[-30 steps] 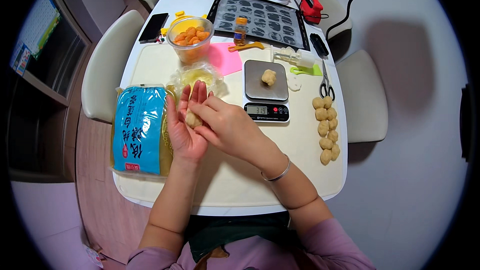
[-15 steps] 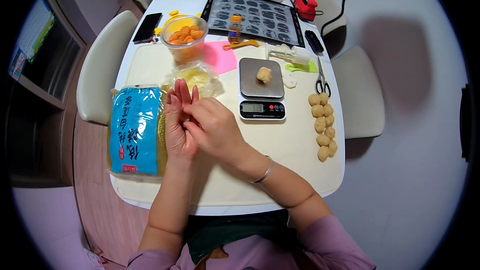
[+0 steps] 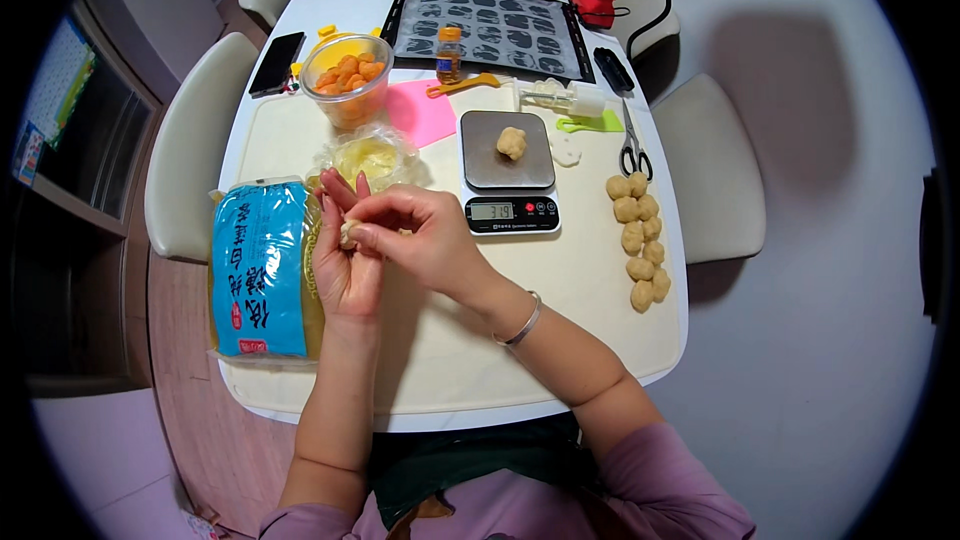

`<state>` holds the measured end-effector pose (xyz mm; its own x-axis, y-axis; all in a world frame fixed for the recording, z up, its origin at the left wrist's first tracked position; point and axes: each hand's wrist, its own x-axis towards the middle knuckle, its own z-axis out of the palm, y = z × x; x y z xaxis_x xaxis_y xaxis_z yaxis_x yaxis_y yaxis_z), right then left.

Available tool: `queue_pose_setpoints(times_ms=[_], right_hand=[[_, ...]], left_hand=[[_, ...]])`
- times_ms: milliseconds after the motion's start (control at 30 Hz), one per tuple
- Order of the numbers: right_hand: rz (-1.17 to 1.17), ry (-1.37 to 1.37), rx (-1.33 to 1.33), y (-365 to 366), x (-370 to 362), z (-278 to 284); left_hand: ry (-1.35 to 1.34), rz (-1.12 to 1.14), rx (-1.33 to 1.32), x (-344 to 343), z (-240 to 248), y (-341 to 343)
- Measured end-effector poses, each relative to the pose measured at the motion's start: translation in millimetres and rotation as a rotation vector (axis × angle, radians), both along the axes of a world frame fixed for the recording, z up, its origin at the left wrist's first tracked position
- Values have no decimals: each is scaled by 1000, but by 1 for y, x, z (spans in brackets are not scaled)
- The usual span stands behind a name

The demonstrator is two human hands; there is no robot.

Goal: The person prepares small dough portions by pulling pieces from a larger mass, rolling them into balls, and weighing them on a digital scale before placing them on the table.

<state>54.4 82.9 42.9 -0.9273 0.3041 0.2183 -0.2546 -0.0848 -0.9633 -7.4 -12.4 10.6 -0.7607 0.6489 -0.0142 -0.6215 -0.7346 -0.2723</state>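
Note:
My left hand [image 3: 345, 275] is raised with its palm cupped and its fingers pointing up. A small pale lump of dough [image 3: 348, 233] lies against its fingers. My right hand [image 3: 428, 242], a silver bangle on its wrist, pinches that lump between thumb and fingers. Just beyond the hands sits a plastic bag with pale yellow dough [image 3: 365, 160]. Ahead and to the right, a round ball of beige dough [image 3: 511, 143] rests on the steel plate of a kitchen scale [image 3: 478, 175], whose display is lit. Several similar balls [image 3: 638, 238] stand in two rows at the mat's right edge.
A large blue-labelled bag of filling [image 3: 262, 270] lies left of my hands. Farther back are a tub of orange balls [image 3: 345, 90], a pink scraper [image 3: 418, 112], a small bottle [image 3: 448, 58], scissors [image 3: 632, 150], a plunger mould [image 3: 565, 98] and a dark tray [image 3: 490, 30].
My right hand has shifted slightly against the left, and the pale lump now shows between the fingers. The whole view has moved a little; the ball on the scale stays put.

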Motion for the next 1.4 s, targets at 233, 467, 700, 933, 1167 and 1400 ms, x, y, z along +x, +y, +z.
queue_pose_setpoints(times_ms=[233,467,700,933,1167,1400], right_hand=[[49,-136,-471,11,-2,-2],[-315,-26,-22,88,1,7],[-785,-175,652,152,13,-33],[-749,-232,839,155,15,-37],[-831,-91,1058,126,18,3],[28,46,1110,27,36,49]], left_hand=[[148,-17,-110,-3,-10,-4],[-129,65,-84,-1,2,-3],[-142,11,-132,6,3,1],[-151,-11,-163,4,0,0],[-54,24,-201,6,6,-1],[76,67,-310,-4,-5,-9]])
